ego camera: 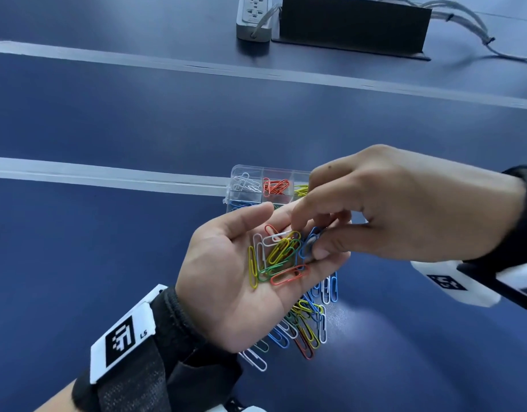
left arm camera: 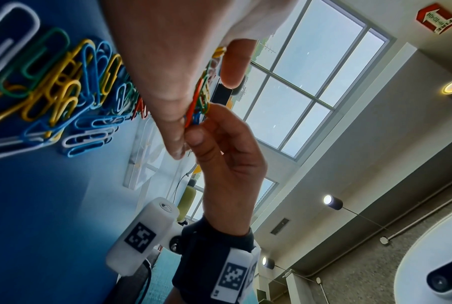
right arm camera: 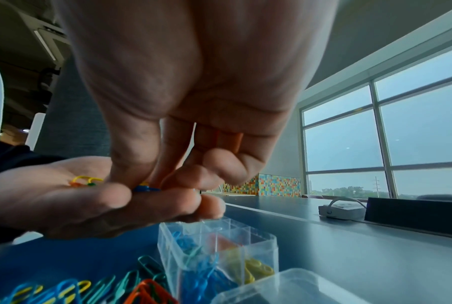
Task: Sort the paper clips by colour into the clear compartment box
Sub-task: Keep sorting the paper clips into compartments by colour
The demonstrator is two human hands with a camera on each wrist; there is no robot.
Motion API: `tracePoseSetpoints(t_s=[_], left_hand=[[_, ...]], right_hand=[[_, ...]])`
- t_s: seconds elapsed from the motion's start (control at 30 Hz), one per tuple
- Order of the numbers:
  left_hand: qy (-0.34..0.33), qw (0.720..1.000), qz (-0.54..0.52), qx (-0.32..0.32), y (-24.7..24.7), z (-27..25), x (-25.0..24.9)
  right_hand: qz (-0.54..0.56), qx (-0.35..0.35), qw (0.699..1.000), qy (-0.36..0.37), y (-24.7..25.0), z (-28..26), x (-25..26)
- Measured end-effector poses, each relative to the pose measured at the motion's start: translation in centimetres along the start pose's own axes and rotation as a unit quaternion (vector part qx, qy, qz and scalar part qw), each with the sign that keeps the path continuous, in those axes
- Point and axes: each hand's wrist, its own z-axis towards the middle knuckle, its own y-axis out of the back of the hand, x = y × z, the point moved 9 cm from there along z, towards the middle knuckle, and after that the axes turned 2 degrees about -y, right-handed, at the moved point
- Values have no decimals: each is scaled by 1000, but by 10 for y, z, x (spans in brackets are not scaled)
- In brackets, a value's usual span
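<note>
My left hand is palm up above the blue table and carries a small heap of mixed paper clips in yellow, white, green and red. My right hand reaches over it from the right. Its thumb and forefinger pinch a blue paper clip at the heap's right edge; this blue clip also shows under the fingertips in the right wrist view. Behind the hands stands the clear compartment box, holding white clips, red clips, yellow clips and blue clips in separate cells.
A loose pile of mixed clips lies on the table under my left hand. A clear lid sits beside the box. At the back are a power strip, a black box and cables. White tape lines cross the table.
</note>
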Motion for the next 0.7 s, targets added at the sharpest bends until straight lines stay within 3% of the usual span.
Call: tracePoseSetpoints(t_s=[0.27, 0.53, 0.7], left_hand=[[7, 1000, -19, 23, -9, 0, 0], [16, 1000, 2, 11, -10, -1, 5], [34, 999, 10, -8, -10, -1, 12]], right_hand=[[20, -21, 1000, 12, 0, -2, 3], [29, 19, 999, 32, 0, -6, 8], [25, 7, 999, 19, 15, -10, 4]])
